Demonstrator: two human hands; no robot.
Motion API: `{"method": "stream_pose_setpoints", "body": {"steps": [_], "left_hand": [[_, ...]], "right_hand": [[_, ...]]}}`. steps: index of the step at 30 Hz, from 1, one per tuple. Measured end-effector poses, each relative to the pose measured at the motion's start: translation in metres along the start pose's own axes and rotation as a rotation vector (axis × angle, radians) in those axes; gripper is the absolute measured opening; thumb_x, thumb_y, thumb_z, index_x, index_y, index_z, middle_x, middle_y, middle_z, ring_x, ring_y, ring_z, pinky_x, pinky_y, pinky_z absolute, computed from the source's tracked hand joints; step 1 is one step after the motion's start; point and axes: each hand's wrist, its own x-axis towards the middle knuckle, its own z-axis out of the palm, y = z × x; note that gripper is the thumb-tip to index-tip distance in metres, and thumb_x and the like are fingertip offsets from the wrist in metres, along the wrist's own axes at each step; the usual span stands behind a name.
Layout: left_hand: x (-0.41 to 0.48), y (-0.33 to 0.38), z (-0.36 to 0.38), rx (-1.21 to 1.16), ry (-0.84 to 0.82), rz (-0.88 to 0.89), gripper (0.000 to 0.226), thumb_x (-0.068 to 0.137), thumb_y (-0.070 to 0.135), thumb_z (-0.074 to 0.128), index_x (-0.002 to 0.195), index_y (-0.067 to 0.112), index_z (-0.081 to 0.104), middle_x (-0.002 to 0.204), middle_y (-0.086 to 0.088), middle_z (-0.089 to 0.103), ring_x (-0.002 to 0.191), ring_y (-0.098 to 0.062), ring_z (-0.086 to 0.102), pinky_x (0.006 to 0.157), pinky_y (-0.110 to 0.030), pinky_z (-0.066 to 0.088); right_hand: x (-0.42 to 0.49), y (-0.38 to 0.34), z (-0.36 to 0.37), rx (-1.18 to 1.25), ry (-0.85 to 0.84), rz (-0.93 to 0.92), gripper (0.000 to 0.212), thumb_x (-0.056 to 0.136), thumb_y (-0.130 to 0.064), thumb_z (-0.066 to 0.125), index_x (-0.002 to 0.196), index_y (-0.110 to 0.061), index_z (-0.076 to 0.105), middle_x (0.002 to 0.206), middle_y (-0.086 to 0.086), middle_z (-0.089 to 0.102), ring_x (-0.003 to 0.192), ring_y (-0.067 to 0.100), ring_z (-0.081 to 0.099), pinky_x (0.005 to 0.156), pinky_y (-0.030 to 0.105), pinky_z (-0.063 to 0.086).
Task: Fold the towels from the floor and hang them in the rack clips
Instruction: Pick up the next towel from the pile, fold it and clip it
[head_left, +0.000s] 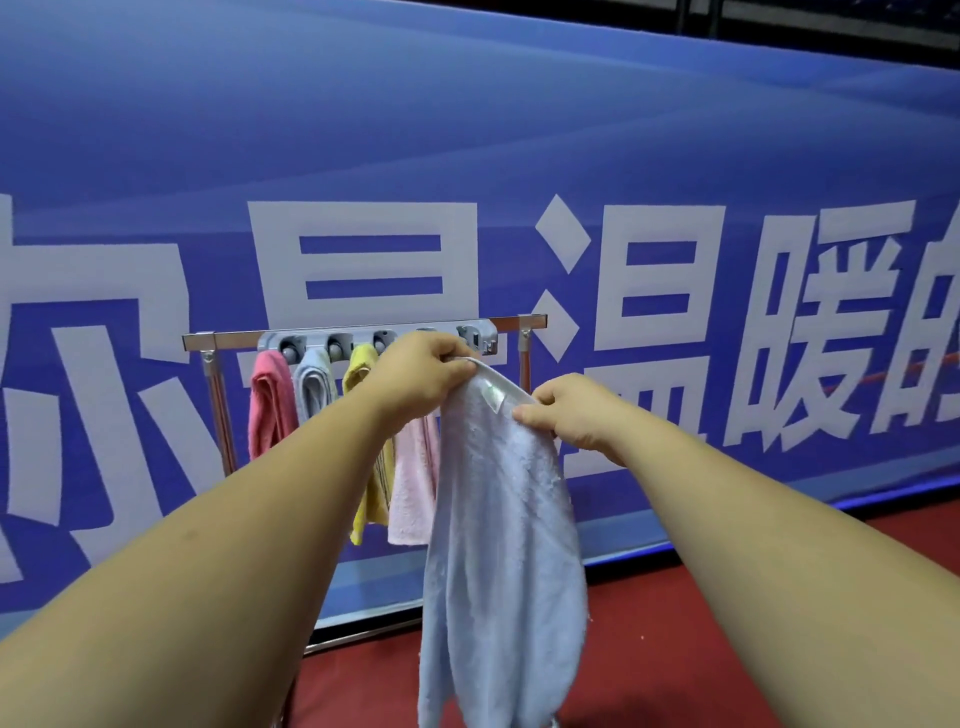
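Just below the rack (234, 336), each grip, left hand (423, 374) and right hand (574, 415), pinches the blue towel (498, 519) at its top edge. Soft, light and limp, it seems best held there.

Bare left hand (421, 376); bare right hand (574, 418)

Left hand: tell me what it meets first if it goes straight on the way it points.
Probably the grey clip strip on the rack, just beyond the left hand, which pinches the top edge of the pale blue towel. Depth is unclear from one view.
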Motion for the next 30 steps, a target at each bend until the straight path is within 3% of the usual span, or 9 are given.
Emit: {"method": "stream_pose_setpoints", "body": {"steps": [2, 6, 11, 15, 18, 20, 25, 30], "left_hand": [[0.001, -0.009, -0.004, -0.057, 0.032, -0.033, 0.011, 0.100, 0.025, 0.072, 0.097, 0.026, 0.082, 0.096, 0.008, 0.076, 0.093, -0.015, 0.071, 0.079, -0.032, 0.059], [-0.002, -0.023, -0.012, -0.152, 0.058, -0.090, 0.008, 0.097, 0.019, 0.077, 0.095, 0.020, 0.084, 0.096, -0.003, 0.079, 0.094, -0.025, 0.074, 0.090, -0.045, 0.064], [-0.007, -0.038, -0.024, -0.237, 0.064, -0.159, 0.012, 0.092, 0.014, 0.083, 0.093, 0.004, 0.078, 0.086, -0.007, 0.074, 0.078, -0.018, 0.069, 0.066, -0.029, 0.059], [-0.010, -0.044, -0.031, -0.256, 0.076, -0.187, 0.014, 0.091, 0.010, 0.083, 0.095, -0.001, 0.075, 0.080, -0.008, 0.072, 0.065, -0.012, 0.067, 0.055, -0.019, 0.054], [-0.011, -0.043, -0.036, -0.314, 0.104, -0.182, 0.013, 0.093, 0.010, 0.081, 0.100, 0.000, 0.075, 0.087, -0.008, 0.073, 0.075, -0.017, 0.068, 0.060, -0.022, 0.059], [-0.009, -0.044, -0.040, -0.343, 0.117, -0.180, 0.009, 0.093, 0.011, 0.081, 0.098, 0.005, 0.076, 0.090, -0.007, 0.073, 0.080, -0.017, 0.069, 0.072, -0.028, 0.062], [-0.010, -0.055, -0.051, -0.379, 0.113, -0.195, 0.011, 0.092, 0.014, 0.082, 0.099, 0.008, 0.076, 0.098, -0.008, 0.076, 0.090, -0.020, 0.071, 0.083, -0.037, 0.062], [-0.014, -0.076, -0.046, -0.371, 0.150, -0.273, 0.027, 0.089, 0.014, 0.086, 0.105, -0.006, 0.076, 0.095, -0.015, 0.073, 0.086, -0.025, 0.067, 0.083, -0.044, 0.062]], "right_hand": [[-0.004, 0.006, 0.001, -0.002, -0.029, -0.009, 0.036, 0.101, -0.043, 0.067, 0.092, -0.010, 0.076, 0.111, 0.010, 0.073, 0.102, 0.019, 0.058, 0.081, 0.039, 0.050], [-0.013, 0.017, 0.001, -0.025, -0.080, -0.021, 0.037, 0.104, -0.045, 0.063, 0.088, -0.014, 0.074, 0.090, 0.003, 0.066, 0.084, 0.018, 0.056, 0.074, 0.035, 0.044], [-0.017, 0.047, -0.005, 0.027, -0.107, 0.033, 0.041, 0.101, -0.046, 0.068, 0.069, -0.021, 0.060, 0.084, -0.003, 0.060, 0.083, 0.016, 0.052, 0.079, 0.036, 0.042], [-0.015, 0.061, -0.006, 0.202, -0.134, 0.059, 0.032, 0.093, -0.032, 0.077, 0.067, -0.026, 0.061, 0.074, -0.009, 0.063, 0.083, 0.016, 0.055, 0.084, 0.037, 0.043], [-0.015, 0.061, -0.006, 0.183, -0.166, 0.081, 0.015, 0.088, -0.023, 0.082, 0.084, -0.017, 0.069, 0.083, -0.002, 0.073, 0.082, 0.018, 0.065, 0.080, 0.037, 0.051], [-0.015, 0.064, -0.009, 0.109, -0.177, 0.118, 0.017, 0.087, -0.023, 0.083, 0.096, -0.012, 0.074, 0.094, 0.004, 0.079, 0.085, 0.020, 0.072, 0.080, 0.039, 0.058], [-0.015, 0.085, -0.016, -0.054, -0.097, 0.205, 0.026, 0.088, -0.032, 0.083, 0.085, -0.008, 0.074, 0.082, 0.008, 0.071, 0.074, 0.022, 0.062, 0.070, 0.036, 0.051], [-0.016, 0.095, -0.013, 0.084, -0.026, 0.306, 0.028, 0.091, -0.028, 0.082, 0.085, -0.004, 0.068, 0.078, 0.012, 0.065, 0.070, 0.025, 0.059, 0.066, 0.036, 0.054]]}}
